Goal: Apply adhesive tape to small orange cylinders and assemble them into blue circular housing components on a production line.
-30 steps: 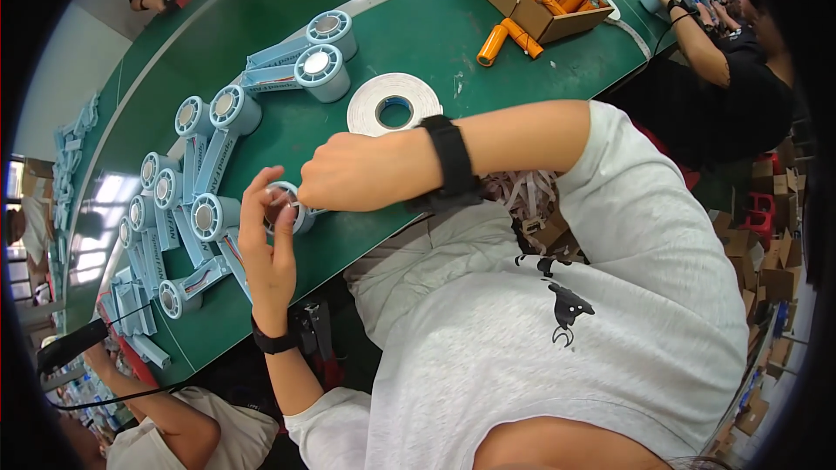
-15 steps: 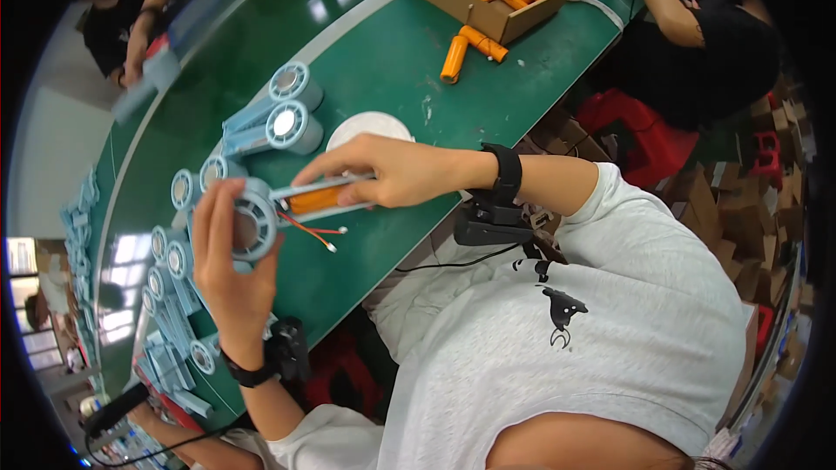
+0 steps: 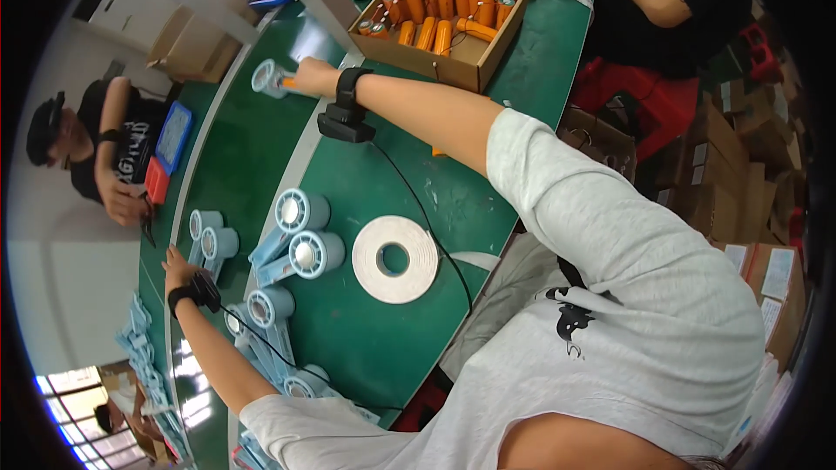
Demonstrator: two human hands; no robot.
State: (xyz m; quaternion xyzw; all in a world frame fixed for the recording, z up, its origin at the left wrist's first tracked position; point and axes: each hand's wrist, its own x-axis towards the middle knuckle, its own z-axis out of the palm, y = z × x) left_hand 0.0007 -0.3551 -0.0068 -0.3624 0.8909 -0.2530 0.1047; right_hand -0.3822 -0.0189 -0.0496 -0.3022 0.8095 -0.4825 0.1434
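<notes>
At the far side of the green bench, my right hand grips the handle end of a light blue handheld fan housing. An orange strip of battery shows in that handle. My left hand is stretched out to the left, its fingers apart, beside a pair of light blue fan housings on the bench. Part of this hand is covered by the black device on its wrist. Two more fan housings lie nearer the middle, with several others below them.
A cardboard box of orange batteries stands at the far end. A white tape roll lies on the bench. Black cables trail from both wrists. Across the bench a person works near a blue tray; another person sits at upper right.
My hands have parted: the right carried the fan housing up to the far side, while the left let go and reached left. The view has shifted, showing more of the battery box.
</notes>
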